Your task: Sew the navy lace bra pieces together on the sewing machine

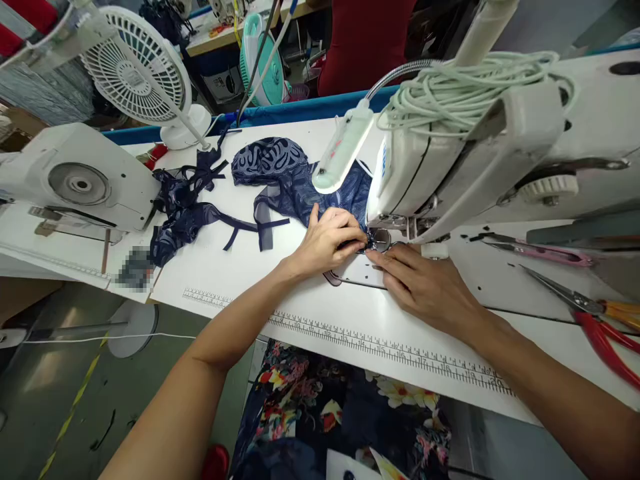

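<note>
A navy lace bra (310, 190) lies spread on the white sewing table, one patterned cup to the left and its right end under the sewing machine head (415, 160). My left hand (333, 240) is closed on its edge, just left of the presser foot, thumb raised. From the right, my right hand (420, 280) reaches to the same spot, fingers bent and fingertips pinched at the dark edge beside the foot. What lies under those fingertips is mostly hidden. A small lamp (345, 147) hangs above the fabric.
More navy bra pieces (185, 207) with straps lie at left, beside a second white machine (80, 180). A white fan (137, 67) stands behind. Pink thread snips (545, 252) and red-handled scissors (600, 333) lie at right. A printed ruler (370, 343) runs along the table's front edge.
</note>
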The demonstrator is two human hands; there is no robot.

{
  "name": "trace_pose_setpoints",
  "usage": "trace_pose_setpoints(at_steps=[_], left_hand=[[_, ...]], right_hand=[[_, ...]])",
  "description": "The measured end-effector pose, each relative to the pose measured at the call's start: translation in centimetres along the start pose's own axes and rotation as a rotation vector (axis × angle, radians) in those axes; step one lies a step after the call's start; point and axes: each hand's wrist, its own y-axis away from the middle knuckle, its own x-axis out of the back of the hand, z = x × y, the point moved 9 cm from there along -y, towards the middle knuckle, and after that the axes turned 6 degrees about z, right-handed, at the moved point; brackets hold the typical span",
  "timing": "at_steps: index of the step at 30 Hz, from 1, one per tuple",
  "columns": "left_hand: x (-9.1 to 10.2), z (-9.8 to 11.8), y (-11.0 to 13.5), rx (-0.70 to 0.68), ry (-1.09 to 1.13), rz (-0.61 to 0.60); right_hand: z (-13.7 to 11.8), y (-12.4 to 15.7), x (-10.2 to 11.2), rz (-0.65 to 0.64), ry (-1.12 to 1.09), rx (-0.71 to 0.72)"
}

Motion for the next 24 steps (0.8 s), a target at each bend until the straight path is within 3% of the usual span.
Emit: trace_pose_setpoints(at_steps=[8,16,24], left_hand=[[-0.1,-0.4,-0.1,0.048,0.077,-0.018],[0.2,-0.2,0.0,0.004,0.059,0.024],[0.1,2.5,0.7,-0.303,-0.279,0.06]], right_hand=[[0.2,0.2,-0.1,0.013,-0.014,-0.013],[0.4,0.2,-0.4,-0.004,-0.023,-0.037],[1.0,0.3,0.1,-0.01,-0.031,-0.101]])
